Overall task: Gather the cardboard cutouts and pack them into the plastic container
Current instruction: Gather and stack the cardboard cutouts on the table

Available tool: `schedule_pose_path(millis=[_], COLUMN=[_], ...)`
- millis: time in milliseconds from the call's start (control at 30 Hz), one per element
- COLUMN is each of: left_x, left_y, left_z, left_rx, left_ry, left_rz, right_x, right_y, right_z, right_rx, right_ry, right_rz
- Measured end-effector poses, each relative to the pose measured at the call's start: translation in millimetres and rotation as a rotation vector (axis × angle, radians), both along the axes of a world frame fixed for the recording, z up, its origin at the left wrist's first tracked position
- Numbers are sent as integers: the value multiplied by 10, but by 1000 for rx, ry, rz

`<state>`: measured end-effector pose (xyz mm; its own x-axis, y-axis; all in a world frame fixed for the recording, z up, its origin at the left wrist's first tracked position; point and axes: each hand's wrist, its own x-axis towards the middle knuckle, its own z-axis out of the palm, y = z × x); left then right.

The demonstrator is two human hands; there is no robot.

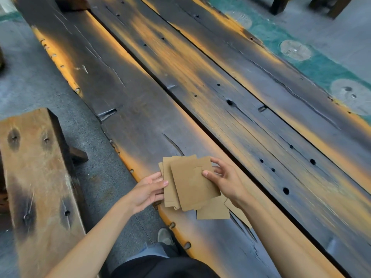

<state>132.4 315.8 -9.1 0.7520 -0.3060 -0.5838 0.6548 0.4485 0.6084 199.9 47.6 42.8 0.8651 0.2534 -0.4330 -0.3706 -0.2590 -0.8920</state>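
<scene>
Both hands are on the cardboard here. The left hand (pixel 149 190) cradles a fanned stack of flat brown cardboard cutouts (pixel 188 183) from its left edge, fingers spread under and against the sheets. The right hand (pixel 224 180) pinches the top sheet at its right edge, thumb on the upper face, fingers wrapped behind. So both are grasping, neither released, neither a fist.

The stack sits low over the near edge of the long dark scorched wooden plank table (pixel 200 87), just where the orange rim runs. It is not squared up: corners stick out at the far side and the near side. More loose brown cardboard pieces (pixel 213 211) lie flat on the table just near of the stack, partly under the right wrist, not yet gathered.

The plastic container? Not in view anywhere, so packing looks some way off. My read is that gathering is the step in hand.

Handling, as a judgement: these look thin, light and fairly stiff, the sort that slide over each other easily. A cut line shows on the top sheet, so it could bend or tear there if squeezed hard. Best taken by opposite edges, tapped square, then lifted as one block. The flat ones on the table may need a fingernail under a corner.

A pale wooden bench (pixel 38 167) stands left, across grey floor. No brand, label or writing can be read on anything.
</scene>
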Motion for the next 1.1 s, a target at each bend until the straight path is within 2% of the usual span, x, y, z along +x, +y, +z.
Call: schedule_pose_path(millis=[200, 367, 767, 833, 933, 1033, 1100], left_x=[-89, -190, -471, -512, -569, -609, -638], left_y=[-99, -234, -163, -77, 32, 89, 100], left_z=[45, 7, -222, -254, -304, -322, -322], left_rx=[-79, -59, 31, 53, 56, 80, 92], left_ry=[-8, 4, 60, 67, 83, 92, 90], left_rz=[-87, -113, 45, 81, 132, 153, 151], right_x=[-191, -357, -624, -642, -694, -736, -741], right_y=[-105, -122, -245, -359, -461, -444, -407], right_z=[-74, -184, -657, -763, -881, -978, -1032], right_rx=[-20, -29, -388, -564, -833, -968, -1025], right_ry=[-17, 3, -71, -102, -154, -201, -244], right_rz=[-31, -114, -151, -34, 305, 610, 725])
